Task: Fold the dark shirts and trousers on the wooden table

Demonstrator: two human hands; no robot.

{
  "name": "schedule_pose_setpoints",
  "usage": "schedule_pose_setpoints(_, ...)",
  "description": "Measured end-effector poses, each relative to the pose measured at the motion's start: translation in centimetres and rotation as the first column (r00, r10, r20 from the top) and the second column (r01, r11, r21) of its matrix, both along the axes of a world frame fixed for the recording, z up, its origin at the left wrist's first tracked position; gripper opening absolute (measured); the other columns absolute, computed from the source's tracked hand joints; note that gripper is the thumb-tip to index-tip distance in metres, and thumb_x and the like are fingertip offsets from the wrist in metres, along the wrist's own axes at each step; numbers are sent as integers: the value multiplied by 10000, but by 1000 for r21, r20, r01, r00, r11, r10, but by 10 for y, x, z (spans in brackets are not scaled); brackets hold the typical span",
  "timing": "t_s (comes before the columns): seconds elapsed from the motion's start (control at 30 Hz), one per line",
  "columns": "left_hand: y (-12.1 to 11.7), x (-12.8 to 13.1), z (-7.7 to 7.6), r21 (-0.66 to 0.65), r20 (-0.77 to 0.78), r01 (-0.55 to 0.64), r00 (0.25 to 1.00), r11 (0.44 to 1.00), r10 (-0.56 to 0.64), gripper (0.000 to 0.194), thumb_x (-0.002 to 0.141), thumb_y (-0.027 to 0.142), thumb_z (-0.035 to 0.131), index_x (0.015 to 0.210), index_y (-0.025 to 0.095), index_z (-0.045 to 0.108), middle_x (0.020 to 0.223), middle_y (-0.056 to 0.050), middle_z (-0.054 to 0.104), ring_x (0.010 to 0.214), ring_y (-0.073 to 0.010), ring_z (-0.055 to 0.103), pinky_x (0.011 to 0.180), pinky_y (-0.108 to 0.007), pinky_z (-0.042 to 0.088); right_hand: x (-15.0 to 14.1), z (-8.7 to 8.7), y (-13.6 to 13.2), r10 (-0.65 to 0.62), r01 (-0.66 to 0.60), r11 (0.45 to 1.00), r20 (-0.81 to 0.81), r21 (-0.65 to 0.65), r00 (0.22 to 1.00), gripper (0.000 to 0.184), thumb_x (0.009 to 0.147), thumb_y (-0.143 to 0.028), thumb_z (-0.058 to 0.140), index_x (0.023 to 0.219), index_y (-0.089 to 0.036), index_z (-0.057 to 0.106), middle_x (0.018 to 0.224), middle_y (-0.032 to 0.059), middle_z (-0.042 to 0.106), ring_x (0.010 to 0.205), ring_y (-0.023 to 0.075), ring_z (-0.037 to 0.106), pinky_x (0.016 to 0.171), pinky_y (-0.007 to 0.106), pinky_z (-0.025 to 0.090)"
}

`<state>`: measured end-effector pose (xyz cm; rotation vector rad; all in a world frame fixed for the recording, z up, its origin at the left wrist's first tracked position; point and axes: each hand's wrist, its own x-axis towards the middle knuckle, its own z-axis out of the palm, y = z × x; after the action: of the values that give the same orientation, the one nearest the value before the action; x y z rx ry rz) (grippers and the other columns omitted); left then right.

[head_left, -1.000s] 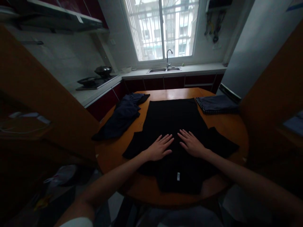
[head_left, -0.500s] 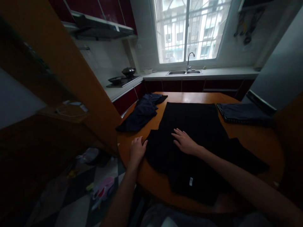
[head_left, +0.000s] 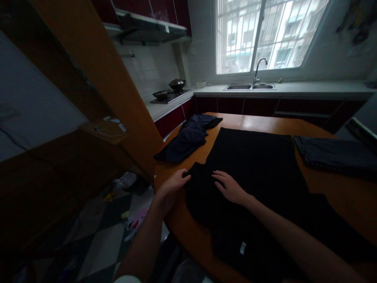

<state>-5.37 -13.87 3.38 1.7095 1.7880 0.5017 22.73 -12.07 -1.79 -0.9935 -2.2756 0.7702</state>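
Observation:
A black shirt [head_left: 253, 157] lies spread on the wooden table, with a small white label [head_left: 242, 248] near its neck end, close to me. My left hand [head_left: 174, 181] is at the end of the left sleeve, thumb and fingers closed on its edge. On the shirt's left part, just inside that sleeve, my right hand [head_left: 229, 188] rests palm down with its fingers stretched out. The fingertips of both hands are a short way apart across the sleeve.
Crumpled dark blue clothing [head_left: 188, 137] lies at the table's far left. A folded dark garment [head_left: 332, 153] sits on the right. The wooden table [head_left: 250, 121] has a rounded edge. Beyond are a stove [head_left: 171, 97] and a sink [head_left: 239, 87]. Bags [head_left: 137, 218] lie on the floor.
My view has turned left, so the scene sits farther right. My left hand has moved onto the sleeve's edge and closed there. My right hand has shifted slightly toward the sleeve.

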Motion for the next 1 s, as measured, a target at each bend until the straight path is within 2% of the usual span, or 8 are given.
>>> schedule_pose_setpoints(0.13, 12, 33, 34, 25, 191, 353, 917, 935, -351, 360, 915, 487, 559, 1052, 172, 666, 990, -43, 695, 869, -183, 634, 748, -271, 491, -3, 3, 2, -204, 97, 945, -331, -313, 921, 466, 1020, -457, 419, 1360, -192, 598, 1184, 120, 707, 1006, 239, 698, 886, 436, 576)
schedule_pose_setpoints(0.2, 31, 48, 42, 17, 249, 500, 837, 866, -488, 379, 935, 495, 553, 1099, 175, 673, 1034, -52, 704, 870, -173, 643, 774, -271, 496, -4, 3, 1, -281, 89, 892, -389, -442, 877, 529, 1017, -519, 393, 1418, -203, 532, 1089, 99, 713, 799, 212, 695, 693, 379, 585)
schedule_pose_setpoints(0.27, 59, 55, 38, 49, 221, 499, 840, 865, -496, 380, 935, 486, 559, 1089, 164, 689, 1012, -62, 713, 860, -176, 644, 781, -276, 496, -4, 2, 1, -325, 101, 863, -390, -496, 861, 555, 1000, -544, 423, 1430, -204, 514, 1009, 84, 705, 720, 197, 662, 626, 346, 557)
schedule_pose_setpoints(0.37, 105, 53, 16, 143, 66, 369, 922, 918, -381, 347, 902, 464, 614, 1000, 148, 716, 935, -64, 711, 870, -193, 634, 808, -292, 489, -4, -2, 1, -372, 156, 842, -347, -516, 861, 564, 947, -476, 554, 1431, -191, 507, 930, 61, 681, 727, 191, 637, 665, 342, 546)
schedule_pose_setpoints(0.47, 130, 46, -11, 189, -8, 416, 906, 889, -422, 322, 925, 441, 601, 985, 152, 731, 961, -71, 679, 910, -201, 623, 871, -316, 487, -5, -7, 1, -389, 238, 859, -274, -454, 880, 566, 871, -312, 635, 1414, -199, 526, 956, 48, 656, 756, 178, 622, 720, 344, 541)
schedule_pose_setpoints(0.63, 128, 41, -38, 287, -197, 536, 844, 794, -498, 209, 932, 386, 636, 923, 197, 726, 1070, -80, 591, 1076, -231, 555, 1019, -381, 421, -7, -13, -1, -359, 267, 902, -247, -340, 900, 520, 863, -254, 578, 1379, -190, 558, 968, 59, 657, 834, 195, 639, 783, 359, 550)
schedule_pose_setpoints(0.83, 124, 48, -45, 289, -267, 459, 881, 840, -390, 165, 941, 346, 639, 879, 198, 677, 1178, -87, 576, 1133, -251, 515, 1033, -432, 408, -3, -8, -4, -345, 300, 928, -202, -221, 917, 462, 915, -301, 509, 1361, -200, 579, 1042, 92, 690, 878, 230, 673, 821, 390, 573)
schedule_pose_setpoints(1.0, 114, 59, -35, 332, -294, 439, 889, 835, -350, 170, 981, 302, 577, 1098, 216, 666, 1256, -95, 592, 1207, -261, 527, 1055, -451, 406, 0, 1, -8, -309, 302, 950, 99, 82, 946, 375, 943, -250, 465, 1243, -204, 685, 1235, 140, 656, 1130, 304, 612, 1009, 460, 508)
